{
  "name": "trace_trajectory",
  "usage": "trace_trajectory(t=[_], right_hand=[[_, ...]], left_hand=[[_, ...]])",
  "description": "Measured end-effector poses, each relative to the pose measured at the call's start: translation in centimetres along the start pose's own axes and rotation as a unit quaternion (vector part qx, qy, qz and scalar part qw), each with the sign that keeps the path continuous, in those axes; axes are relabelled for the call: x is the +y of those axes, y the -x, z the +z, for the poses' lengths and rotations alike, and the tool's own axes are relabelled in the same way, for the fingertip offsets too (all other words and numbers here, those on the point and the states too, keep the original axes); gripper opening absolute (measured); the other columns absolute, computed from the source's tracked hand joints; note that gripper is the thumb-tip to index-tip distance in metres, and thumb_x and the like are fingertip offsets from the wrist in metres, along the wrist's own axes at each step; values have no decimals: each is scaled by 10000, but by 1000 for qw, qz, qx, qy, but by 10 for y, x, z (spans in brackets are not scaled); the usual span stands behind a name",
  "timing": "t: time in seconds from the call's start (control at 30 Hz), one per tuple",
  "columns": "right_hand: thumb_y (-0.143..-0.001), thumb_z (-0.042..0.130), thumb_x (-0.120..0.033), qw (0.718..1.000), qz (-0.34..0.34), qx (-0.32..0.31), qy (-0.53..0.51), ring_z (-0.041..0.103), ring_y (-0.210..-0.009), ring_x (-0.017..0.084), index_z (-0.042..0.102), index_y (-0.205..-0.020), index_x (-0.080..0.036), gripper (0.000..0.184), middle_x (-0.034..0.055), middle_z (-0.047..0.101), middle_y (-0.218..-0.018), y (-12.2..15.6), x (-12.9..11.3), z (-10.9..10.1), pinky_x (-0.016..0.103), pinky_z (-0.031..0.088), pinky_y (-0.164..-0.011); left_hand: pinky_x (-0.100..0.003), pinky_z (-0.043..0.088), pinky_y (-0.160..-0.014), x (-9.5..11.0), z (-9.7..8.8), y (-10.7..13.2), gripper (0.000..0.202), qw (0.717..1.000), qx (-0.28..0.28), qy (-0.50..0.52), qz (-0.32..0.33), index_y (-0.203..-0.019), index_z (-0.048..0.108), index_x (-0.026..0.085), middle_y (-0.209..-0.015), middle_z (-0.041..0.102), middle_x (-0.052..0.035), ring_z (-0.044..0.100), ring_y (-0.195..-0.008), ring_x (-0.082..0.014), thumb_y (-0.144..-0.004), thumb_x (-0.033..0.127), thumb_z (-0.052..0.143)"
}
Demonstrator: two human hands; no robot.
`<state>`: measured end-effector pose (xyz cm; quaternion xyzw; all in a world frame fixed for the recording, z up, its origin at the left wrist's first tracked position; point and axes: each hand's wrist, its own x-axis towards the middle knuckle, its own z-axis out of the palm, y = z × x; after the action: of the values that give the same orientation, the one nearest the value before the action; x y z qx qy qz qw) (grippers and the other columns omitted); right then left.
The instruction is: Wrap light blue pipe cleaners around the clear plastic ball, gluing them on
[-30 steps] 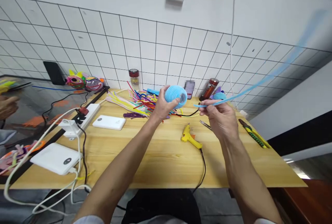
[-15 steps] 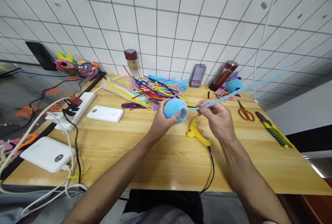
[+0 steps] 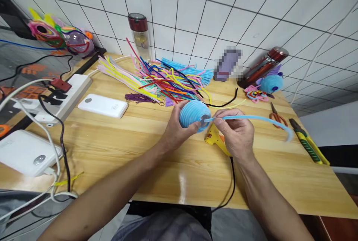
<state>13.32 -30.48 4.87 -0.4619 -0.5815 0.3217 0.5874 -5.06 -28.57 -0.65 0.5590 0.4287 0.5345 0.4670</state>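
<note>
My left hand is wrapped round a ball covered in coils of light blue pipe cleaner. A bare clear patch shows on the ball's right side. My right hand pinches a loose light blue pipe cleaner close to its left end, and that end lies at the bare patch. Whether it touches the ball I cannot tell. The pipe cleaner's other end sticks out to the right and bends down. Partly behind my right hand lies a yellow hot glue gun.
A heap of coloured pipe cleaners lies behind the ball. Scissors and pliers are on the right, near a red flask and a blue craft figure. Left are a power bank and a power strip with cables.
The loose pipe cleaner's left end has moved against the ball's bare side, and its far end now droops instead of pointing up. My view has shifted closer to the table.
</note>
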Motion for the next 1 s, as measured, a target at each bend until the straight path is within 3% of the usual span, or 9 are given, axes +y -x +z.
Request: trace_trajectory(t=[1.0], right_hand=[[-836, 926, -475, 1000, -13, 8, 8, 719, -753, 162, 778, -849, -255, 266, 20, 773, -830, 0, 5, 2, 272, 604, -679]], left_hand=[[-539, 487, -1179, 8, 0, 2, 764, 999, -31, 28, 2, -1419, 518, 206, -1477, 609, -152, 595, -1372, -359, -768, 458, 831]])
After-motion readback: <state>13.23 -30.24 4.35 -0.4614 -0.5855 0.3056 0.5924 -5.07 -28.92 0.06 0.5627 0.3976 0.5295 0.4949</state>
